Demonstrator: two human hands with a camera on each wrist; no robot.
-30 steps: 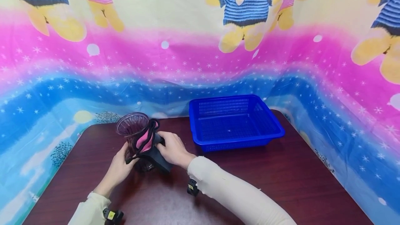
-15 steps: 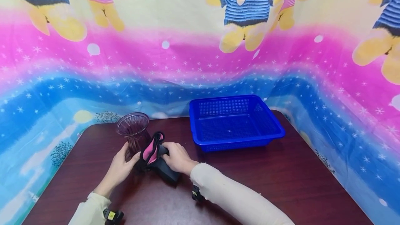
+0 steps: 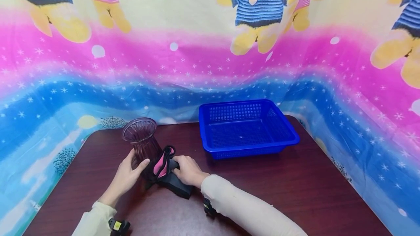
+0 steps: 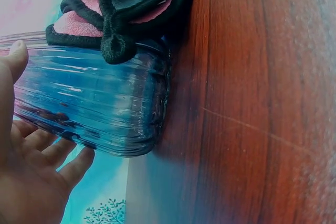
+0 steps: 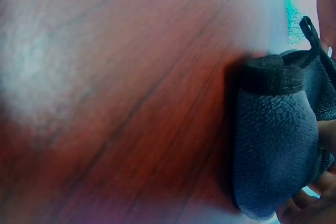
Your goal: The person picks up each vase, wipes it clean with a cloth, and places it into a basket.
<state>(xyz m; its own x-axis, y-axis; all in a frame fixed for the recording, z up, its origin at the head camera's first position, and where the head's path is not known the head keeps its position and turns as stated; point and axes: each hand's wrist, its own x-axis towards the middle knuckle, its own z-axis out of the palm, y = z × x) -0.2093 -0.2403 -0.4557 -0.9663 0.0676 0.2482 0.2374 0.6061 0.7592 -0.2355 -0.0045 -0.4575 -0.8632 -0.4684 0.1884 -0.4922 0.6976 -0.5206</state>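
A purple-tinted, ribbed glass vase (image 3: 144, 149) with a flared rim stands upright on the table. My left hand (image 3: 126, 173) holds its left side, thumb toward the front and fingers behind the glass. Beside the vase's lower right side, my right hand (image 3: 189, 172) grips a folded grey and pink cloth (image 3: 160, 165) with black edging. In the left wrist view, the cloth's black hanging loop (image 4: 116, 48) lies against the glass near the base. Seen from the right wrist, the grey fold of the cloth (image 5: 275, 145) is close over the tabletop.
To the right at the back of the dark red-brown table (image 3: 295, 183) sits a blue plastic basket (image 3: 242, 151) with perforated sides. A printed curtain (image 3: 183, 65) with bears and snowflakes hangs around the table's back and sides.
My right hand has drawn the cloth down the vase and a little to the right, toward me, uncovering more of the glass. The left hand and vase have hardly moved.
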